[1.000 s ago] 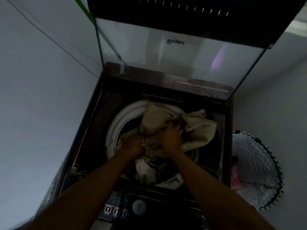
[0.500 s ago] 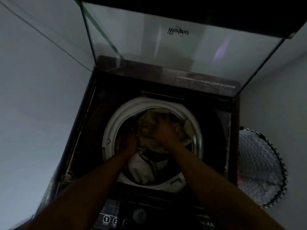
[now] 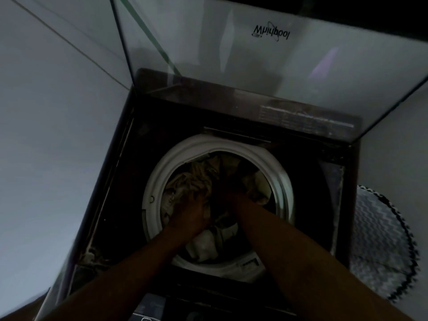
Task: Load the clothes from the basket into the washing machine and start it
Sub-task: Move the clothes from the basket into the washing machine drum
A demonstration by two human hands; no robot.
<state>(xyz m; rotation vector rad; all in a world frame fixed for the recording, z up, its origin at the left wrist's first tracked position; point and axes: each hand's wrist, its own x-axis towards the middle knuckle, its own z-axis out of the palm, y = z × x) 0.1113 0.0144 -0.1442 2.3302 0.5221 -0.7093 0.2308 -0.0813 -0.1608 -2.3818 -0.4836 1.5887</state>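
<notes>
A dark top-loading washing machine (image 3: 129,181) stands below me with its glass lid (image 3: 254,66) raised. Its white drum rim (image 3: 159,177) rings a pile of pale beige clothes (image 3: 192,179). Both my arms reach down into the drum. My left hand (image 3: 193,209) presses on the beige cloth at the left of the pile. My right hand (image 3: 228,193) is sunk deeper among the clothes, dark and partly hidden. Whether the fingers grip the cloth is hard to see in the dim light. The zigzag-patterned laundry basket (image 3: 379,246) stands to the machine's right.
Pale walls close in on the left and on the right behind the basket. The control panel (image 3: 148,311) with its buttons lies at the near edge, under my arms. The raised lid leans back over the far side.
The beige cloth that hung over the drum's right rim a second ago now lies inside the drum. Both hands have pushed deeper in, and my view has dropped closer.
</notes>
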